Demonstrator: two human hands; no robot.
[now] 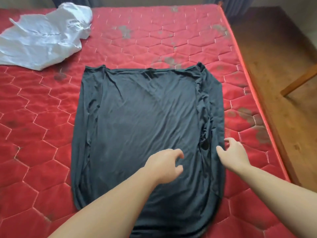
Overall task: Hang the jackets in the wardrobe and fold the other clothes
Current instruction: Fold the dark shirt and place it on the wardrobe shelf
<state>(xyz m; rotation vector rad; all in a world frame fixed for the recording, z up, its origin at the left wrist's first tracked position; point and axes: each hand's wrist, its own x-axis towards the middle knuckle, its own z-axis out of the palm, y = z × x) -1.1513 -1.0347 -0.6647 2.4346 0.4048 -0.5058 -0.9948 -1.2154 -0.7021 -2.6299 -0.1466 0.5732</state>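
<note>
A dark grey-green garment (142, 117) lies spread flat on the red mattress (42, 134), its long sides folded inward, with bunched folds along the right side. My left hand (164, 164) hovers over the lower middle of the garment, fingers loosely curled, holding nothing. My right hand (231, 152) is at the garment's right edge, fingers spread and relaxed, its fingertips at the folded fabric; no grip shows. A crumpled white garment (42, 36) lies at the far left of the mattress.
The mattress's right edge (257, 103) runs diagonally, with wooden floor (277, 57) beyond it. A wooden furniture leg (298, 81) stands on the floor at the right. Dark curtains hang past the far edge of the bed.
</note>
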